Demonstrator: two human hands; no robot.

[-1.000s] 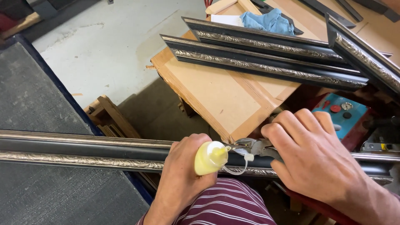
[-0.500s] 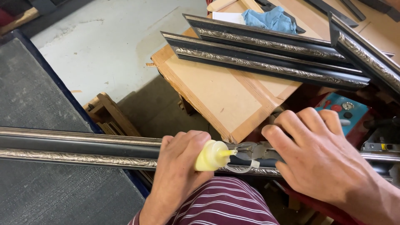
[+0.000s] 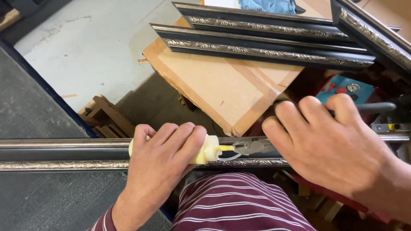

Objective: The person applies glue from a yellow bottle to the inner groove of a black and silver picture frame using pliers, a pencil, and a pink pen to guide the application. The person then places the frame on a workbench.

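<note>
Left hand (image 3: pixel 160 164) was closed around a pale yellow bottle (image 3: pixel 207 149), fingers wrapped over its body, nozzle pointing right along the moulding (image 3: pixel 64 154). Nozzle tip sat at a metal clip (image 3: pixel 250 146) on the moulding's top face, touching or just short of it; could not tell which. A thin loop of pale material curled just below the tip.

Right hand (image 3: pixel 332 147) lay palm down, fingers spread and bent, pressing on the moulding just right of the clip. It gripped nothing that showed; what lay under the palm was hidden.

Moulding ran left to right across the lap, dark with a silver ornamented edge nearest the body. Striped cloth (image 3: pixel 239 205) of the person's clothing showed just below it.

Judgement on the step: bottle work at a small spot wants a light, even squeeze with the tip kept on the spot, and the right hand holding the moulding still so it does not roll. Too hard a squeeze would likely spill onto the ornamented face.

Beyond the moulding: a tan board (image 3: pixel 218 85) tilted over a concrete floor (image 3: pixel 85 51), with two more mouldings (image 3: pixel 265 47) lying across its far end. A teal tool (image 3: pixel 342 87) with red knobs sat just past the right fingers. Scrap wood (image 3: pixel 107 115) lay on the floor at left. Blue cloth (image 3: pixel 269 5) at top edge.
</note>
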